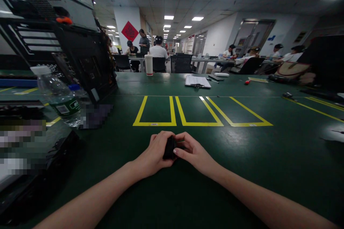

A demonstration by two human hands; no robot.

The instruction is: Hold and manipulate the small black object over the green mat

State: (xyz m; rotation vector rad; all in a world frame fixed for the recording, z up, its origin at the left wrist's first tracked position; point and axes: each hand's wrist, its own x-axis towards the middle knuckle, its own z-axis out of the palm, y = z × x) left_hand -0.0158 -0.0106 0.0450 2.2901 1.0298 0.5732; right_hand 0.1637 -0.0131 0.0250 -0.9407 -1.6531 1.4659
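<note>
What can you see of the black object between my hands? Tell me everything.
The black object is compact and dark, perhaps plastic, with no readable markings. The left hand wraps its left side; the right hand has its thumb and fingers at the right edge. Much of it is hidden, so its full shape and parts can't be made out. It is over the green tabletop, nearer the camera than the yellow tape outlines; whether it rests there is unclear.

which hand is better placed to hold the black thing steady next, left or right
Left, I'd judge: the left hand curves around the left side of the black object, while the right hand sits only at its right edge.
</note>
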